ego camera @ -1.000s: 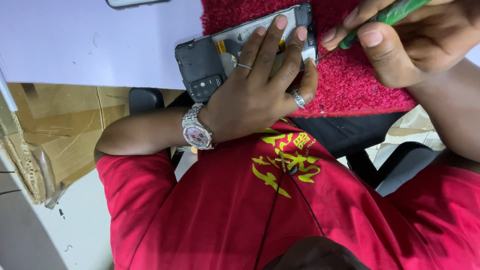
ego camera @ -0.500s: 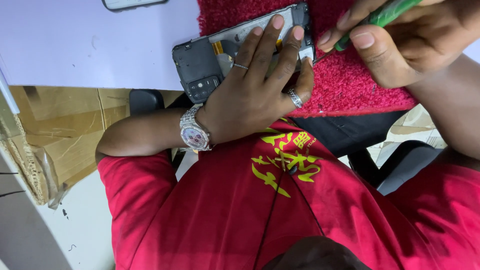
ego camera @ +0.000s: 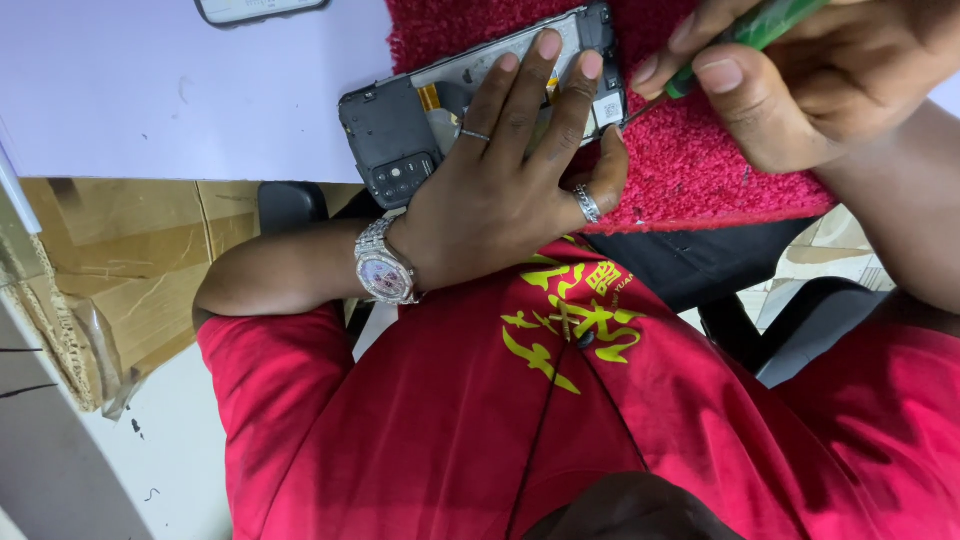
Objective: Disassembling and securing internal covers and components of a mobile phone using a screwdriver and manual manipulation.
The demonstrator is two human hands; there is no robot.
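An opened black phone (ego camera: pixel 400 130) with its back cover off lies across the edge of a red fuzzy mat (ego camera: pixel 690 160). My left hand (ego camera: pixel 510 170), with rings and a silver wristwatch, lies flat over the phone and presses it down. My right hand (ego camera: pixel 800 70) grips a green-handled screwdriver (ego camera: pixel 760 25) at the upper right. Its thin metal tip points at the phone's right end, beside my left fingertips. Part of the phone's inside is hidden under my fingers.
A pale lilac tabletop (ego camera: pixel 150 100) spreads to the left, with another phone (ego camera: pixel 262 8) at its top edge. Brown cardboard (ego camera: pixel 110 270) sits below the table at left. My red shirt with a yellow print (ego camera: pixel 560 330) fills the lower view, and a black chair arm (ego camera: pixel 290 205) shows.
The view has shifted slightly. My left hand stays pressed on the phone, and the screwdriver in my right hand has edged a little toward the phone's right end.
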